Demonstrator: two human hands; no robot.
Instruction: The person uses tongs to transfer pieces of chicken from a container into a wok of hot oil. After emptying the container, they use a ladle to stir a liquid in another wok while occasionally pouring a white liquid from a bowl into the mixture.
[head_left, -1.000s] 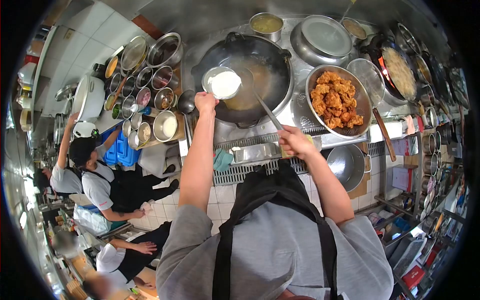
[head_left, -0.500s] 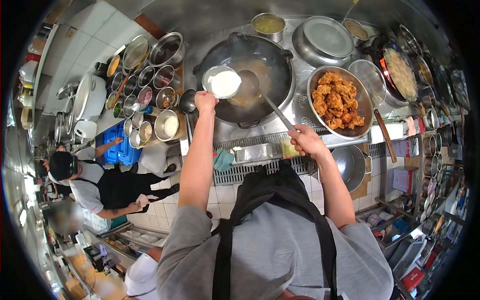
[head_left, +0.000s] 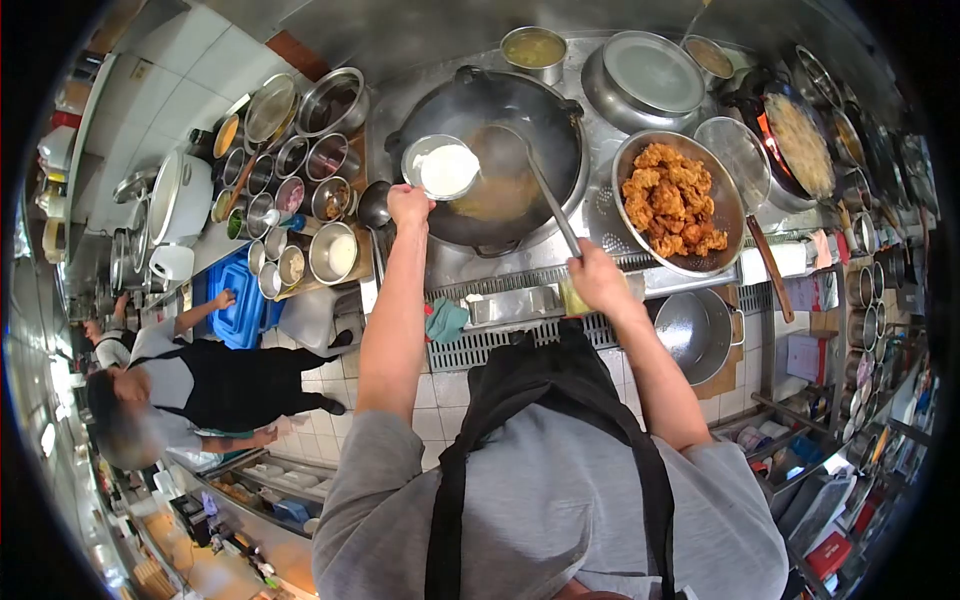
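Observation:
A big black wok [head_left: 560, 110] stands on the steel range and holds brown liquid. My left hand [head_left: 410, 205] grips a small steel bowl [head_left: 440, 167] of white liquid, held tilted over the wok's near-left rim. My right hand [head_left: 597, 277] grips the long handle of a ladle [head_left: 545, 190], whose scoop sits in the brown liquid near the wok's middle. To the right of the wok, a steel strainer pan [head_left: 725, 215] is piled with golden fried chicken pieces [head_left: 670, 200].
Several steel seasoning tins [head_left: 300, 190] crowd the counter left of the wok. A covered pot [head_left: 650, 72], a soup pot [head_left: 535, 48] and a second wok over flame [head_left: 795, 140] line the back. Other people [head_left: 190, 385] work at the far left beside a blue crate [head_left: 240, 310].
My right hand swung the ladle handle upright, shifting the scoop further into the wok. The bowl stayed over the rim. The person at left bent down and moved along the aisle.

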